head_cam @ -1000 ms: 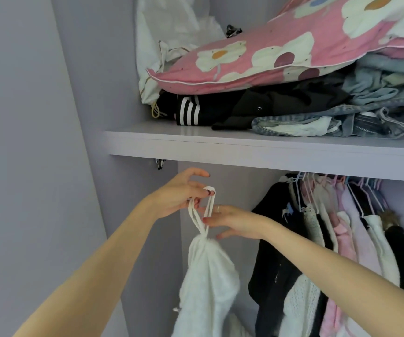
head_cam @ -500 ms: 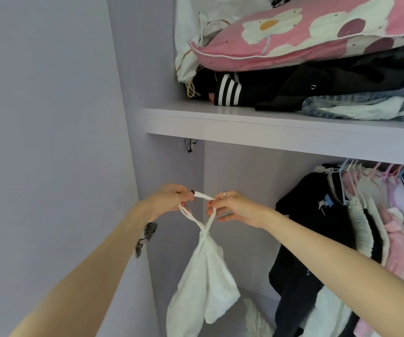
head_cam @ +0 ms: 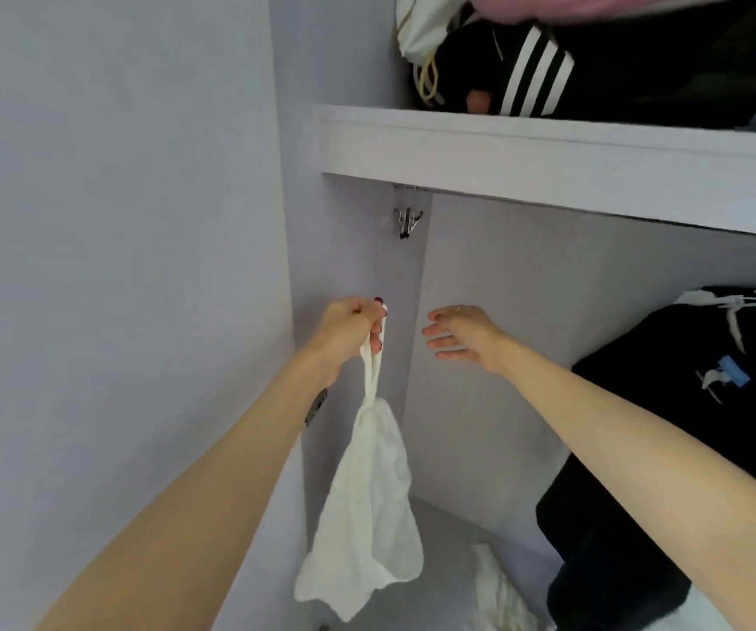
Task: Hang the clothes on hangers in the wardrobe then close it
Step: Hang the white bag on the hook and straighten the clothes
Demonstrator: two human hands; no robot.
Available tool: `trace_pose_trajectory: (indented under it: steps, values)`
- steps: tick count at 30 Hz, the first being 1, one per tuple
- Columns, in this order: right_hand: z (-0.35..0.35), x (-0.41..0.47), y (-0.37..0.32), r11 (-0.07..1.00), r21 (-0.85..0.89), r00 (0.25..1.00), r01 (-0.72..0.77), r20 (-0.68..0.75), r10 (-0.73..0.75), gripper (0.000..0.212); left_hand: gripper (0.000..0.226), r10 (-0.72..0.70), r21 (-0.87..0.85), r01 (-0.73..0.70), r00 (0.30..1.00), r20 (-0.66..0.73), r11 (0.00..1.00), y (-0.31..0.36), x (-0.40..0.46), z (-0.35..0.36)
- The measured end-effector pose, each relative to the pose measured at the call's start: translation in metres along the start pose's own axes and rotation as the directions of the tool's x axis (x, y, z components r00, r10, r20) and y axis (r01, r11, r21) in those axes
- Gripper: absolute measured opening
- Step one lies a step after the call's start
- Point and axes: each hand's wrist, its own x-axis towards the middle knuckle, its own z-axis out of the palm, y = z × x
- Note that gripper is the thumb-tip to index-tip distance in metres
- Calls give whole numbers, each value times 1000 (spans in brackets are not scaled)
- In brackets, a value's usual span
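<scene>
- Head view, looking into the left corner of a pale lilac wardrobe (head_cam: 357,248) beneath its thick lilac shelf (head_cam: 549,152).
- Left hand (head_cam: 351,332): fingers curled round the thin white straps of a small white knitted garment (head_cam: 367,507), gripping them at the top; the garment hangs free below the fist, close to the wardrobe's left inner wall.
- Right hand (head_cam: 462,332): fingers spread and relaxed, holding nothing, just to the right of the left hand and apart from the straps.
- Small metal bracket (head_cam: 407,220): fixed in the inner corner just under the shelf, above both hands.
- Black hanging garment with white and blue markings (head_cam: 685,403): at the right, behind the right forearm, on a white hanger (head_cam: 731,307) only partly in view.
- On the shelf: a black folded garment with three white stripes (head_cam: 535,70), beside a white bag with a yellowish cord (head_cam: 421,34).
- Crumpled white cloth (head_cam: 499,589): lying on the wardrobe floor, lower right of the hanging white garment.
</scene>
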Motion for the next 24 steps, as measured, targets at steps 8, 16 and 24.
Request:
trace_pose_trajectory:
  steps: [8, 16, 24]
  values:
    - [12, 101, -21, 990, 84, 993, 114, -41, -111, 43, 32, 45, -111, -56, 994, -99, 992, -32, 66, 19]
    - [21, 157, -53, 923, 351, 987, 161, -49, -154, 53, 30, 103, -57, -109, 990, -101, 992, -47, 100, 20]
    - [26, 180, -65, 953, 48, 920, 300, -279, -276, 10, 29, 135, -47, -141, 985, -112, 989, -46, 110, 22]
